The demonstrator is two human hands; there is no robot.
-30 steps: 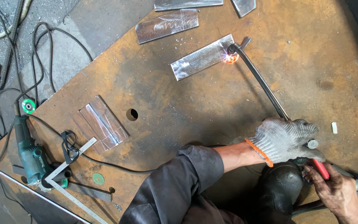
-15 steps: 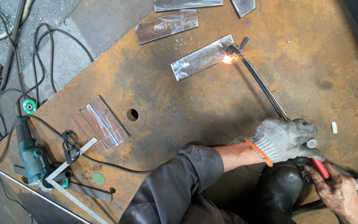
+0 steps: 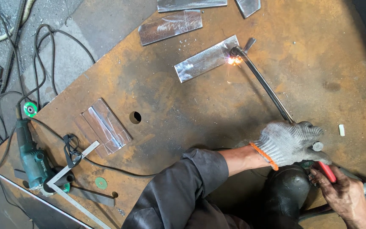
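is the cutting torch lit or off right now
Lit. Its tip glows orange with sparks at the edge of the metal strip.

A rusty steel plate (image 3: 217, 114) serves as the work surface; a round hole (image 3: 135, 117) pierces it well left of the gripping hands. Up and left of the grip, a bright metal strip (image 3: 206, 59) lies flat on the plate, with sparks at its right end. Farther up lie three more strips (image 3: 170, 27), the two topmost cut by the frame edge. Far left of the grip rests a stack of small sheets (image 3: 104, 127). Beyond it, at the plate's lower-left edge, lie a green angle grinder (image 3: 32, 154), a steel square (image 3: 70, 163) and a green disc (image 3: 101, 183). Just right of the grip lies a small white piece (image 3: 341, 129).
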